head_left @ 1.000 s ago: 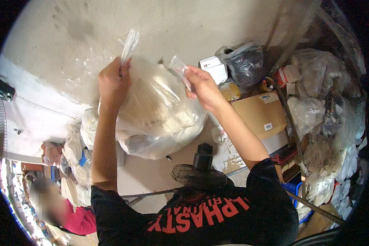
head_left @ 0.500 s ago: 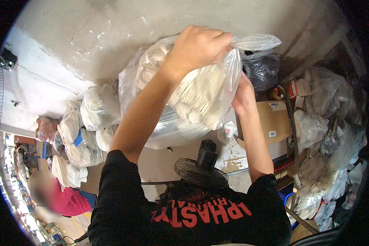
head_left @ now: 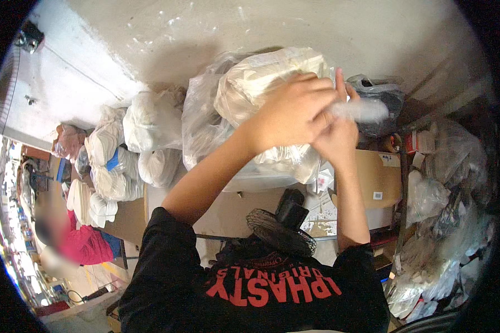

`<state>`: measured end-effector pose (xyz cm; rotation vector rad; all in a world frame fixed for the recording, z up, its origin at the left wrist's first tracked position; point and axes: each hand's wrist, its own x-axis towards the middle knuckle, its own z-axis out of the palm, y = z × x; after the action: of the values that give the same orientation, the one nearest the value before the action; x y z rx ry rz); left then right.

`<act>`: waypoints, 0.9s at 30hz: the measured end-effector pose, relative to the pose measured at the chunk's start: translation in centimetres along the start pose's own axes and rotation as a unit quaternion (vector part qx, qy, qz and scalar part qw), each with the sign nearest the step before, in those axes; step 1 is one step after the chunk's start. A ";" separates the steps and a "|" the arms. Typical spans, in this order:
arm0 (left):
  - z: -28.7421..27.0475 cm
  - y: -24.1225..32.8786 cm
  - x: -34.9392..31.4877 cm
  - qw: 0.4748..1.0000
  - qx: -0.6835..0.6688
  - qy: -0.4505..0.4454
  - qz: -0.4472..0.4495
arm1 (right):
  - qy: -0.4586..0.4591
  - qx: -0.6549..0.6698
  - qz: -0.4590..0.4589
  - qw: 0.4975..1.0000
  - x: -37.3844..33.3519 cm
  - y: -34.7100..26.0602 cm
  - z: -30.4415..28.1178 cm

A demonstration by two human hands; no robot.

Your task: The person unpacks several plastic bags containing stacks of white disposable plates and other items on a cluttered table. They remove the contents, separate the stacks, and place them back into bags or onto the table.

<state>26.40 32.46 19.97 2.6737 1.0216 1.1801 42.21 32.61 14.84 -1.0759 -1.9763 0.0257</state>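
Bag (head_left: 269,69) at counter's (head_left: 205,213) back, likely resting there, freeing both hands for its neck (head_left: 366,112). Left hand (head_left: 297,111): fingers closed on the neck, probably keeping it gathered. Right hand (head_left: 340,136) meets it, one finger raised; blurred, can't tell if gripping.

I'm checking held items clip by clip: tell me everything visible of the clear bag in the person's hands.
The bag looks like thin, wrinkled plastic, bulging around pale, layered pieces. Its gathered end points right, blurred. The left hand closes near that end; the right hand meets it there, its grip unclear. Another clear bag shows at its left. What supports it underneath is unclear.
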 end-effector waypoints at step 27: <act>10.3 -6.2 -13.7 0.881 -0.036 0.251 -0.399 | 0.049 0.529 0.357 0.769 -0.1 8.3 0.5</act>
<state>23.13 31.48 2.09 1.5563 1.8326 1.6213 47.49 37.92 11.22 -0.8989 -0.9965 1.2996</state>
